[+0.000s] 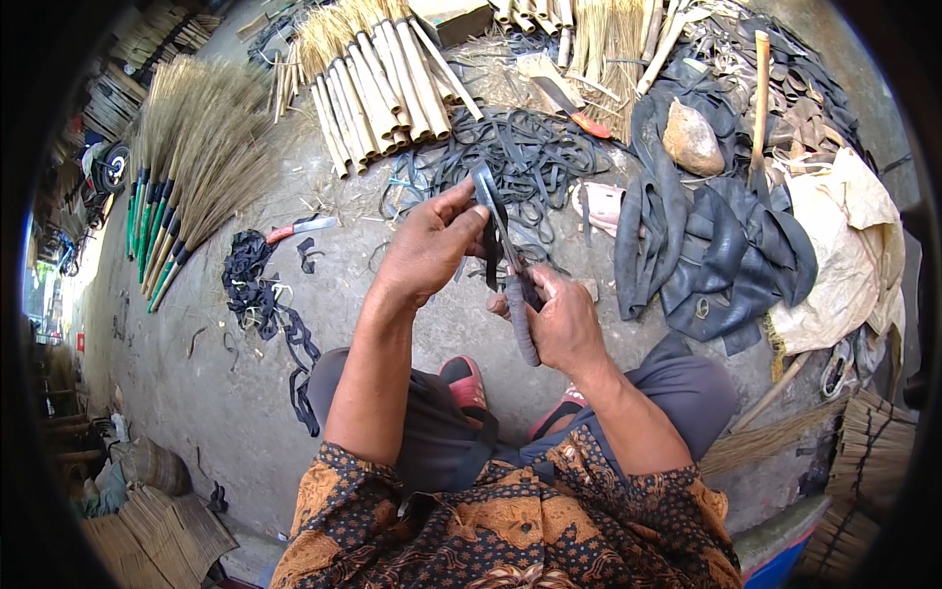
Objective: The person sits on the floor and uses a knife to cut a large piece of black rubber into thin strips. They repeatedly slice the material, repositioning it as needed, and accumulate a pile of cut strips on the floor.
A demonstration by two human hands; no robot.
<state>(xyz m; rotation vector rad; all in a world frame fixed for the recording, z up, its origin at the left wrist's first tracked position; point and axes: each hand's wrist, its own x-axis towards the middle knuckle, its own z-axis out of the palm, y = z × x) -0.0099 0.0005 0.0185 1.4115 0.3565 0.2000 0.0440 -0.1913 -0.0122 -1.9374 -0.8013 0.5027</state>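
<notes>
Right hand (566, 321) holds scissors (520, 319) beside bare floor (451, 329) edged by rubber sheets (736, 250).

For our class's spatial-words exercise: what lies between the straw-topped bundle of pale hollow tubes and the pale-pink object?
In the head view, a tangled heap of flat black strips lies between the pale hollow tubes and the pale-pink object.

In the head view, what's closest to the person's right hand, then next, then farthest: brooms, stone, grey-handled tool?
1. Grey-handled tool: in the right hand.
2. Stone: ahead, to the right.
3. Brooms: way over on the left.
</notes>
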